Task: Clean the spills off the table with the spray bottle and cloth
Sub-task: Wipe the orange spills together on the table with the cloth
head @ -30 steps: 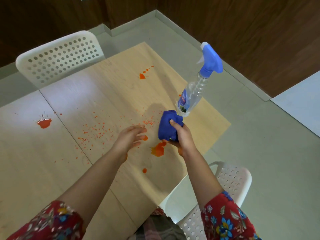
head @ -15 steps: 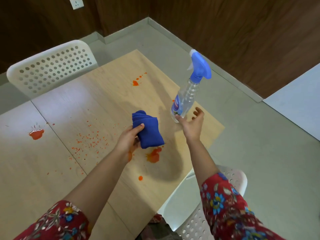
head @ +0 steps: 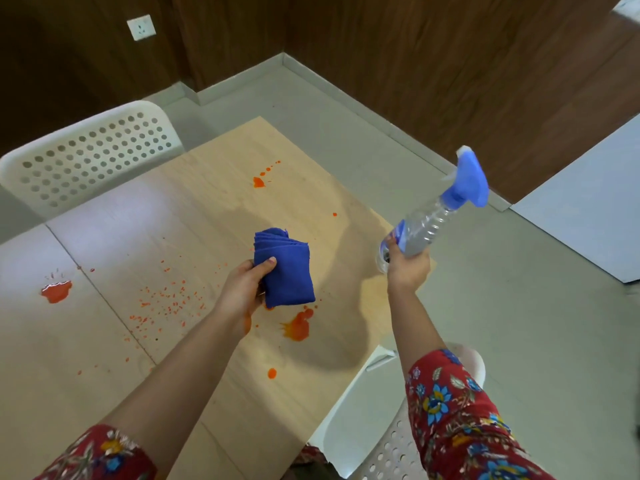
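- Closest to us at 5 o'clock is a white chair (head: pixel 381 427), cut off by the frame edge and partly behind our right sleeve (head: pixel 460 410).
- On the table (head: pixel 194 220) nothing looks wiped yet. There's a drop (head: pixel 272 373) at 6, a big splat (head: pixel 296 327) just past it, speckles (head: pixel 166 303) at 8 and a puddle (head: pixel 57 291) at 9. We'd say the job has barely started.
- Our left hand (head: pixel 242 289) grips the folded blue cloth (head: pixel 284 268), thumb on top, above the table near the big splat.
- Our right hand (head: pixel 407 268), at 3, is wrapped round the lower part of the spray bottle (head: pixel 426 230). It's lifted and tilted over the table corner, with no finger on the trigger.
- Further out, a far splat (head: pixel 258 181) at 12 also needs doing.
- The nozzle is blurred, so we can't tell where it's aimed. Our fingers hide the bottle's base.
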